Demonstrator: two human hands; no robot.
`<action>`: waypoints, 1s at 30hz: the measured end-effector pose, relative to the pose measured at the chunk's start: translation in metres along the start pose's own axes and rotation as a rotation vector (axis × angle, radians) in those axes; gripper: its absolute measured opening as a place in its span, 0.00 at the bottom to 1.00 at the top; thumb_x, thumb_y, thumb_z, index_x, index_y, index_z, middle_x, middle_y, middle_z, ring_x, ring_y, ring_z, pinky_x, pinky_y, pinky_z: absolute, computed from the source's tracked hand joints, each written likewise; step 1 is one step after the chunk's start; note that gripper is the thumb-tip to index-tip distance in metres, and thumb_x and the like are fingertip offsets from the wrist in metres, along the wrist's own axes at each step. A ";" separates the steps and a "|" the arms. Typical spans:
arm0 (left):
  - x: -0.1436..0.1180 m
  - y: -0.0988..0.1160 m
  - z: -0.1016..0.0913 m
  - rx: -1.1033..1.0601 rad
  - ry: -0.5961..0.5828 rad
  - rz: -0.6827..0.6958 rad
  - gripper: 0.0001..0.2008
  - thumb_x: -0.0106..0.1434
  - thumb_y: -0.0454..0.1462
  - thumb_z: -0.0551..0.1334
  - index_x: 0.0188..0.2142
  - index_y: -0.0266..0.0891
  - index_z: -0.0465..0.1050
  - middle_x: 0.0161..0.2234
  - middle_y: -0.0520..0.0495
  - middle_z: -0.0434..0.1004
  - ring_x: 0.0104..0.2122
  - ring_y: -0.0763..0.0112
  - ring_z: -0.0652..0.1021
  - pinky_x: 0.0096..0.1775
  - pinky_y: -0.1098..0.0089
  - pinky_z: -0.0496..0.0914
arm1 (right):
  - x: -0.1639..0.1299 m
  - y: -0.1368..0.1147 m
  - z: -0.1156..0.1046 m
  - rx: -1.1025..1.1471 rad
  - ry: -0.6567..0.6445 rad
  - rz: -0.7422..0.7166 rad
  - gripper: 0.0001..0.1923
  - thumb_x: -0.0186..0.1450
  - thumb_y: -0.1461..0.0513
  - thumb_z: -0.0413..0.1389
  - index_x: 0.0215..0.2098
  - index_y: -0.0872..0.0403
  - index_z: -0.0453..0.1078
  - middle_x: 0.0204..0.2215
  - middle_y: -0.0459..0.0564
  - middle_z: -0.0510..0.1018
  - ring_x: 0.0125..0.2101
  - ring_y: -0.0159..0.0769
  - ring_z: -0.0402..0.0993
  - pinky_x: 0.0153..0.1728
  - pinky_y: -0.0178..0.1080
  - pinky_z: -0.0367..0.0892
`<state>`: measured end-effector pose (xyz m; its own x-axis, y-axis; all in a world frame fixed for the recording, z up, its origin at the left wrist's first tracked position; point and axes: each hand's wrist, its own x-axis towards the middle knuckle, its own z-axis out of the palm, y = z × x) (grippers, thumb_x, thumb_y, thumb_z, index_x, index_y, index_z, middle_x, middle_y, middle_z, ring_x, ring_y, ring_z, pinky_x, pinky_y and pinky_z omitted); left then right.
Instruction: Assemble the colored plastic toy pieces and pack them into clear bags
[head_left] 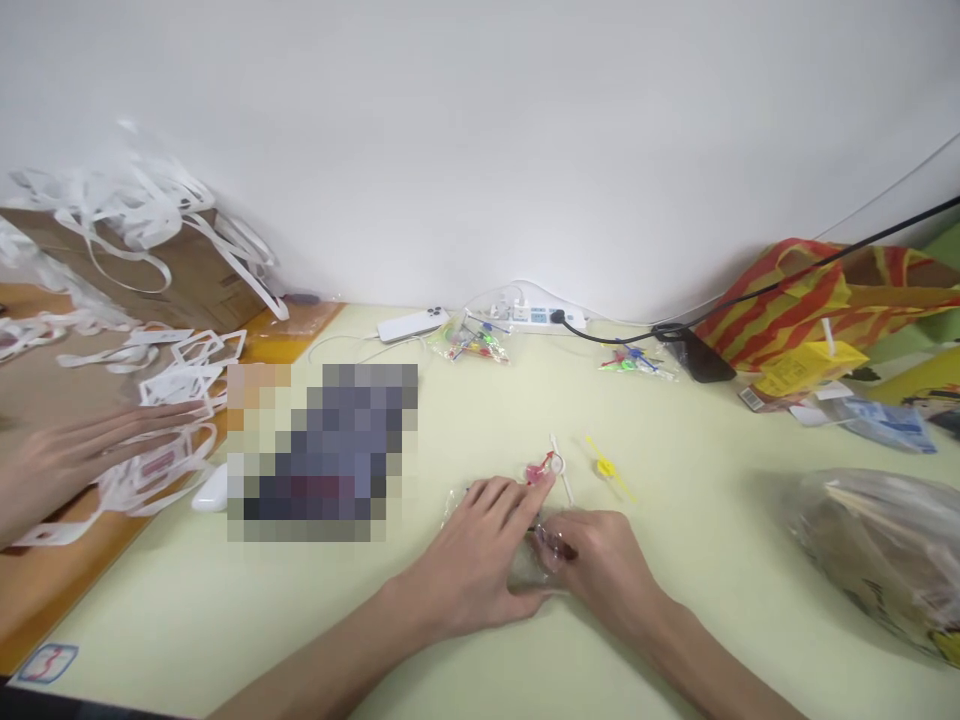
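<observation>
My left hand (480, 550) lies over a crinkled clear plastic bag (551, 545), its fingers stretched out. Its index fingertip reaches a small red plastic piece (536, 470) and a white stick piece with a round middle (558, 464); whether it presses on them I cannot tell. My right hand (600, 560) is closed, with curled fingers pinching the right part of the bag. Something dark shows by those fingers, too hidden to name. A yellow stick piece with a thick middle (606, 467) lies on the pale table (675, 620) just beyond my right hand.
Clear packets of coloured pieces, one left (480, 340) and one right (637, 360), lie near a power strip (536, 317) and white phone (412, 325). A blurred-out dark object (330, 450) lies left. Another person's hand (97, 450) rests among white straps. A bagged bundle (892, 560) sits right.
</observation>
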<state>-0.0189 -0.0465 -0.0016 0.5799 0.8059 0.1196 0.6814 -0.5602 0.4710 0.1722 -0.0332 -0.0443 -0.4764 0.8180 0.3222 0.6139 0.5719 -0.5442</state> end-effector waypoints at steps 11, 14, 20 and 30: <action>0.002 -0.001 0.004 -0.057 -0.007 -0.080 0.56 0.54 0.44 0.72 0.72 0.46 0.37 0.58 0.42 0.68 0.54 0.52 0.68 0.57 0.51 0.65 | 0.015 0.007 -0.048 0.155 0.041 0.029 0.17 0.73 0.59 0.53 0.26 0.54 0.69 0.18 0.42 0.70 0.19 0.28 0.62 0.25 0.33 0.56; 0.002 -0.002 0.005 -0.053 0.003 -0.092 0.56 0.54 0.44 0.72 0.72 0.48 0.37 0.58 0.43 0.67 0.54 0.52 0.68 0.58 0.51 0.64 | 0.034 0.012 -0.055 -0.095 0.057 0.012 0.10 0.72 0.58 0.55 0.36 0.53 0.75 0.24 0.46 0.75 0.28 0.35 0.69 0.33 0.37 0.59; 0.001 -0.008 0.008 -0.017 0.037 -0.098 0.55 0.54 0.47 0.71 0.72 0.47 0.39 0.57 0.41 0.68 0.54 0.50 0.69 0.56 0.49 0.65 | 0.073 0.015 -0.044 -0.321 -0.191 -0.162 0.05 0.69 0.60 0.59 0.42 0.50 0.77 0.34 0.50 0.78 0.40 0.42 0.67 0.41 0.42 0.55; 0.002 -0.006 0.003 -0.018 0.028 -0.110 0.53 0.52 0.45 0.73 0.70 0.45 0.45 0.56 0.43 0.69 0.55 0.51 0.68 0.57 0.50 0.65 | 0.113 0.021 -0.043 -0.337 -0.237 -0.343 0.07 0.69 0.63 0.55 0.37 0.54 0.76 0.35 0.53 0.78 0.40 0.41 0.66 0.41 0.43 0.52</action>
<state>-0.0206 -0.0422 -0.0072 0.4892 0.8674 0.0907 0.7321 -0.4649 0.4979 0.1585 0.0737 0.0134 -0.7902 0.5668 0.2330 0.5475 0.8238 -0.1470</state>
